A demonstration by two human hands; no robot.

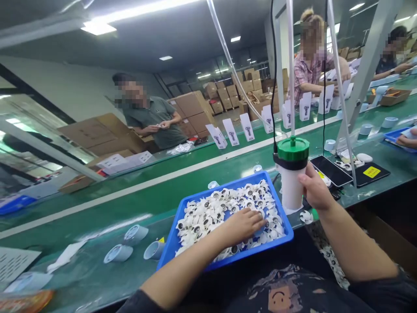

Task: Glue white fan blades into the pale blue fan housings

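Note:
My left hand (246, 226) lies over a blue tray (276, 191), its fingers stretched out and touching the small white fan wheels (208, 213) heaped inside. Under the fingertips a bit of pale blue shows; what it is I cannot make out. My right hand (314, 187) is closed around the side of a white canister (292, 191) with a green screw lid and a black collar. The thumb presses on its near side, while the other fingers are mostly hidden. The canister stands upright just right of the tray, with a clear tube rising from its lid.
Light blue cylindrical housings (136, 234) lie left of the tray. A phone (330, 171) and a black pad (371, 174) are at right. Behind, a green conveyor (156, 191) carries printed white boxes (247, 127). Co-workers stand across it. Tubes and a black cable hang around the canister.

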